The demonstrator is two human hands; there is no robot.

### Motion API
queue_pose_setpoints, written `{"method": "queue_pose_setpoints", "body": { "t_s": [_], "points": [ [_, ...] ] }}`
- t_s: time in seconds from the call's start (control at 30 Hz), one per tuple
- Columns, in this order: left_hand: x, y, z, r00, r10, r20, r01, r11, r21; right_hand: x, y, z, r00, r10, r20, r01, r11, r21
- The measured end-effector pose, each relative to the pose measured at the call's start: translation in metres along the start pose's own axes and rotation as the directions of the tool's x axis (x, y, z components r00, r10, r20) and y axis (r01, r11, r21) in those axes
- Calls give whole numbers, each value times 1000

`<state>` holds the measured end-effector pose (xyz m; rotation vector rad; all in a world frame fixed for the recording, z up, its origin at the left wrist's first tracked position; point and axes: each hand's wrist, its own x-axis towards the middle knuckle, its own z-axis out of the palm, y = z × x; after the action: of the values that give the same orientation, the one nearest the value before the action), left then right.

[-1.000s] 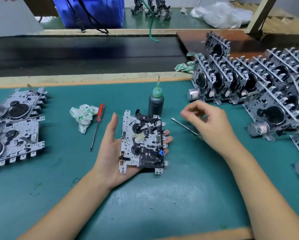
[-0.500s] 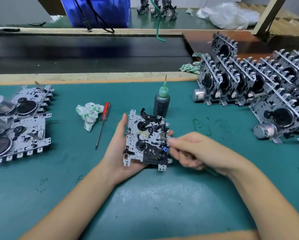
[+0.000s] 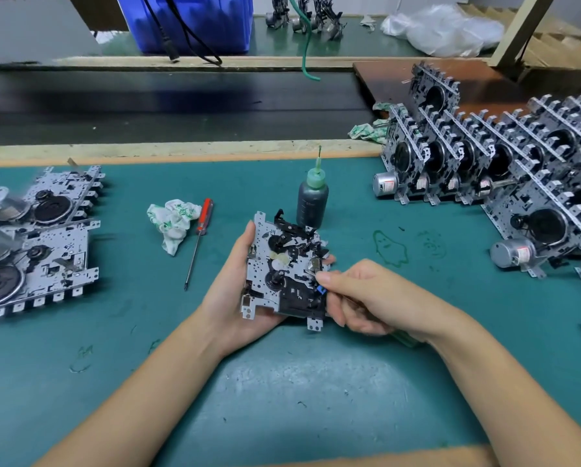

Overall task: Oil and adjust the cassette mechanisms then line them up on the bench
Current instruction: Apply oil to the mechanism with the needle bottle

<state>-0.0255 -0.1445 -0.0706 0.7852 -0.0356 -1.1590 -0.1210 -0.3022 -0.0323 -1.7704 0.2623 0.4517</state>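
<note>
My left hand (image 3: 235, 298) holds a cassette mechanism (image 3: 284, 269) flat above the green bench mat (image 3: 282, 382), thumb on its left edge and fingertips showing past its right edge. My right hand (image 3: 366, 298) grips a thin metal tool with a green handle; the tool's tip is at the mechanism's right side, near a small blue part. An oil bottle (image 3: 312, 200) with a green nozzle stands just behind the mechanism. Several mechanisms (image 3: 484, 163) stand on edge in rows at the right. Two more mechanisms (image 3: 40, 251) lie flat at the left.
A red-handled screwdriver (image 3: 199, 237) and a crumpled white-green cloth (image 3: 173, 220) lie left of the oil bottle. A wooden strip (image 3: 181, 151) borders the mat at the back, with a dark belt beyond it. A blue bin (image 3: 188, 21) stands at the far back.
My right hand came down from beside the oil bottle with the tool to the mechanism's right edge and now stays there. My left hand keeps holding the mechanism.
</note>
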Motion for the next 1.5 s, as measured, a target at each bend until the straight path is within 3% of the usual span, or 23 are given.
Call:
{"method": "queue_pose_setpoints", "body": {
  "t_s": [0.33, 0.97, 1.23, 1.5],
  "points": [
    [-1, -1, 3, 999, 22, -31, -21, 999, 34, 1, -3, -7, 993, 79, 94, -74, 996, -53],
    [-1, -2, 2, 998, 37, -43, -35, 999, 42, -1, -5, -10, 995, 53, 88, -36, 981, -190],
    [-3, -2, 0, 999, 36, -10, -36, 999, 0, 1, 4, -13, 998, 18, 63, -20, 999, 35],
    [-9, 0, 1, 993, 103, 60, -86, 967, -241, 0, 6, -22, 995, 1, 100, -40, 921, 386]
  ]
}}
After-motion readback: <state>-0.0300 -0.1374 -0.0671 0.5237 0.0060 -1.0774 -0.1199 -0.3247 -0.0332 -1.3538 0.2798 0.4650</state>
